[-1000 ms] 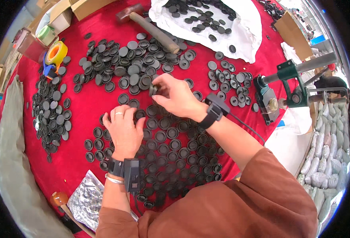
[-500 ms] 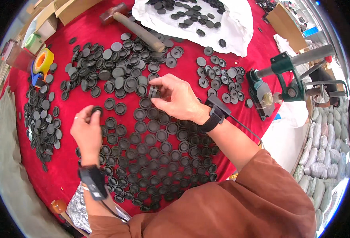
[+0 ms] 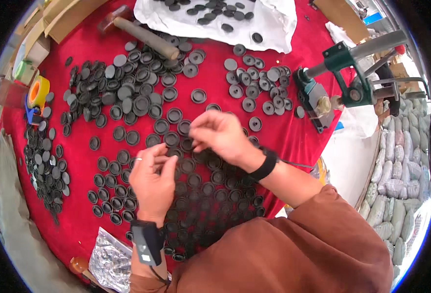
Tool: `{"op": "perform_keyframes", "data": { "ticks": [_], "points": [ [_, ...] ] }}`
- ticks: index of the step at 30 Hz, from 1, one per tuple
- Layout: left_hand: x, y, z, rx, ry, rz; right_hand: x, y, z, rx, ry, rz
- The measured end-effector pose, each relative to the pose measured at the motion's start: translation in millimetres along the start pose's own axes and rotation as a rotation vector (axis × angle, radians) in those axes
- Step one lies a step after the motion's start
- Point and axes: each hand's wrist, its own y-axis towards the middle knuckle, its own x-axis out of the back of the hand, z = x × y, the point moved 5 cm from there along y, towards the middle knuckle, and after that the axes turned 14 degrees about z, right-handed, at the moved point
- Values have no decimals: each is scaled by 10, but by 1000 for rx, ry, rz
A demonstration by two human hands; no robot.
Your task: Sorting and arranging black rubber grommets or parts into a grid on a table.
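Many round black caps, such as one loose cap (image 3: pixel 199 95), lie in rows and scattered over the red cloth. My left hand (image 3: pixel 153 181) hovers low over the rows, thumb and fingers apart, with nothing visible between them. To its right, my right hand (image 3: pixel 221 136) is above the caps just beyond, fingertips drawn together in a pinch. Slight blur and the bent fingers hide whether a cap is between them. Caps under both hands are partly covered by the fingers and forearms.
A wooden-handled hammer (image 3: pixel 147 38) rests on the heaped caps at far left. Discs lie on a white sheet (image 3: pixel 215 27) at the back. A green hand press (image 3: pixel 347 78) stands right. At left is a yellow tape roll (image 3: pixel 39 92); silver foil (image 3: pixel 110 261) lies near.
My left hand has moved right, and the cap it held no longer shows. My right hand has shifted slightly right and down; its stack of caps is no longer visible. The view has shifted.
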Motion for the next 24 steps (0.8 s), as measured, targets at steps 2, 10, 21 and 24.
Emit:
{"op": "perform_keyframes", "data": {
  "ticks": [2, 10, 21, 24],
  "points": [
    [62, -73, 25, 70, -241, -79, 189, -79, 115, 100, -124, -106],
    [371, -254, 200, 246, -5, -184, -333, -124, 180, 353, -932, 165],
    [417, -214, 210, 159, 436, -209, -1085, 519, -226, 407, -1494, 109],
    [426, -240, 171, 94, 480, -96, -1146, 475, -272, 445, -1287, 178]
  ]
}}
